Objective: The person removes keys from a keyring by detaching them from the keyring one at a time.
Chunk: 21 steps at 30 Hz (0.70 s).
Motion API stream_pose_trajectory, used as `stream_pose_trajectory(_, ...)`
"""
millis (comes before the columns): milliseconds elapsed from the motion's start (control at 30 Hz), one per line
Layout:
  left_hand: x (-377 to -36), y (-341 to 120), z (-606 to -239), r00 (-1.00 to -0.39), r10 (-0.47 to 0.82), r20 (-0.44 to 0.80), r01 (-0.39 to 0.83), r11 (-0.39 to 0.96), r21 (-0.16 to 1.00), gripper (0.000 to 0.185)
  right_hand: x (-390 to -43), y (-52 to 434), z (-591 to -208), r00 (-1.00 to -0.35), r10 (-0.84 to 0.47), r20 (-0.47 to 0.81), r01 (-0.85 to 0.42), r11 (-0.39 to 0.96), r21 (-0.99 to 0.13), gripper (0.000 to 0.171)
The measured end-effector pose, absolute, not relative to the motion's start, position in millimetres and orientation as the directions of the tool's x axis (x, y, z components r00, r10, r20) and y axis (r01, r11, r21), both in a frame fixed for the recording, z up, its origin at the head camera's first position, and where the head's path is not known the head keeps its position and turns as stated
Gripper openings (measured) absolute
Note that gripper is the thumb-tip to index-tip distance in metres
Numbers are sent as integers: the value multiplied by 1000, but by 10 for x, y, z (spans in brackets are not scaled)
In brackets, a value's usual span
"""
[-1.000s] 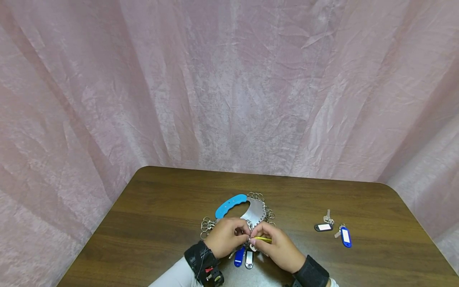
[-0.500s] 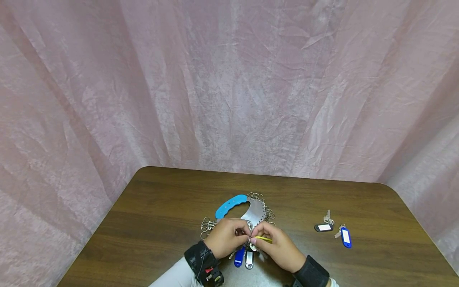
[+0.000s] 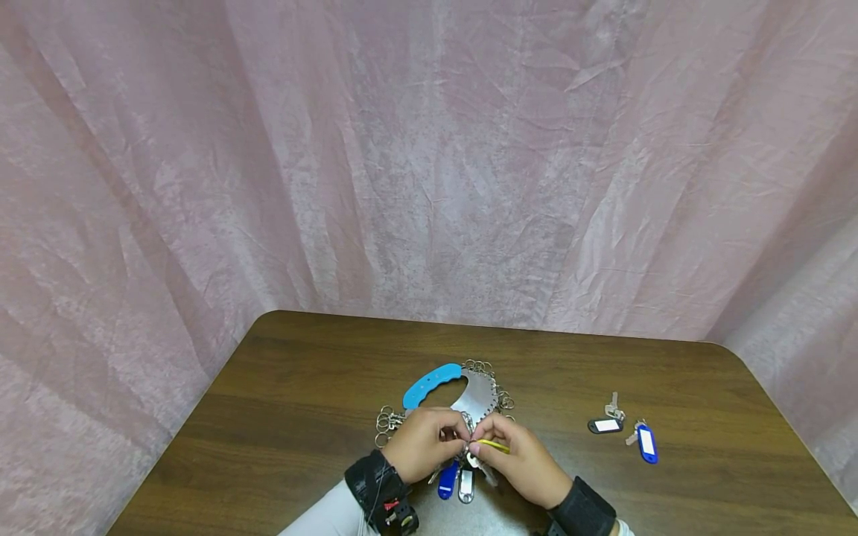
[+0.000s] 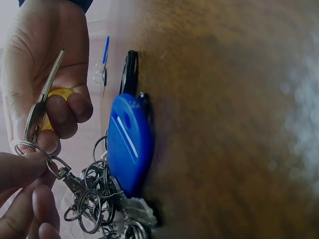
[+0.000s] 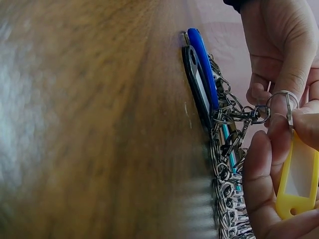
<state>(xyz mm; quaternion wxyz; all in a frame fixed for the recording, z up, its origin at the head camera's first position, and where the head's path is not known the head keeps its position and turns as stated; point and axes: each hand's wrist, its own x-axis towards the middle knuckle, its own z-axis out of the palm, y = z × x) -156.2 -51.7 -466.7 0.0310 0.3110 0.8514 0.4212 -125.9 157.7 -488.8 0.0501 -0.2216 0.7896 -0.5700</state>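
Note:
Both hands meet at the table's near edge over a metal key holder (image 3: 477,394) with a light-blue handle (image 3: 431,384) and several rings. My right hand (image 3: 477,445) pinches a yellow key tag (image 3: 494,446) (image 5: 298,180) and its key (image 4: 44,102). The tag's split ring (image 5: 282,97) meets a swivel clasp (image 5: 245,115) (image 4: 64,172) of the holder. My left hand (image 3: 450,435) pinches the ring and clasp at that joint. A blue tag (image 3: 446,481) (image 4: 129,144) and a black tag (image 3: 465,485) (image 5: 195,82) hang from the bunch below the hands.
A black tagged key (image 3: 605,423) and a blue tagged key (image 3: 646,441) lie loose on the brown table (image 3: 302,394) to the right. Pink cloth (image 3: 429,164) hangs behind and around the table. Black wrist bands sit on both forearms.
The hands stay almost in place. My right hand has turned slightly, and the key under it now hangs a little lower.

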Motion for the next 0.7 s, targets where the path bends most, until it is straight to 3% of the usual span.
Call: stream_pose_trajectory(700, -1578, -513, -4669, -845, 516, 140, 419, 477, 772, 8, -1249, 1560, -4852, -889, -423, 173, -306, 270, -913, 12)
